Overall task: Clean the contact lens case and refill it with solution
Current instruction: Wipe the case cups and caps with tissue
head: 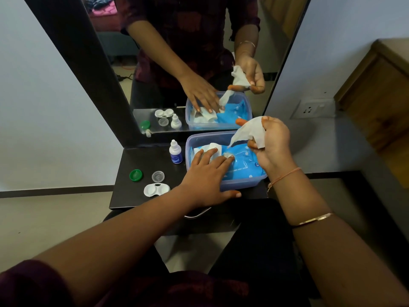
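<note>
A white contact lens case (156, 189) lies open on the dark shelf (132, 160), both wells uncapped. Its green cap (136, 174) and clear cap (158, 176) rest just behind it. A small white solution bottle (175, 152) with a blue label stands upright near the mirror. My left hand (205, 173) presses flat on a blue wet-wipe pack (245, 158) inside a clear plastic tub (239, 185). My right hand (272, 142) is above the tub, pinching a white wipe (247, 129) that still trails down to the pack.
A tall dark-framed mirror (177, 63) stands behind the shelf and reflects everything on it. A wall socket (314, 108) and a wooden cabinet (380, 96) are at the right. A metal drawer handle (197, 214) sits below the shelf's front edge.
</note>
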